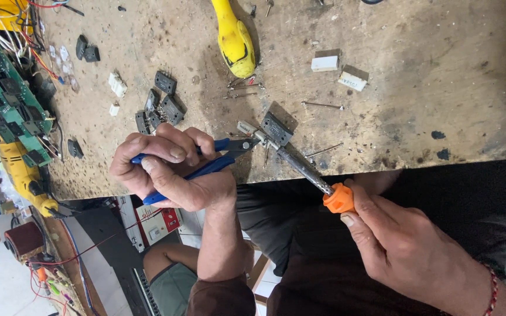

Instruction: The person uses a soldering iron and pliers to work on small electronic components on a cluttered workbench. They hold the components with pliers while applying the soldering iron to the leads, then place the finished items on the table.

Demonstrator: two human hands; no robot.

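Left hand gripping blue pliers, right hand gripping soldering iron, black component between hands

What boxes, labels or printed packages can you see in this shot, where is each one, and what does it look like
Carton: below the bench edge, under the left hand; boxy, white with a red panel and a small pictured item.
Two small white blocks: on the workbench at upper right; rectangular, dark marking on the right one, too small to make out.
No screens or signs show.
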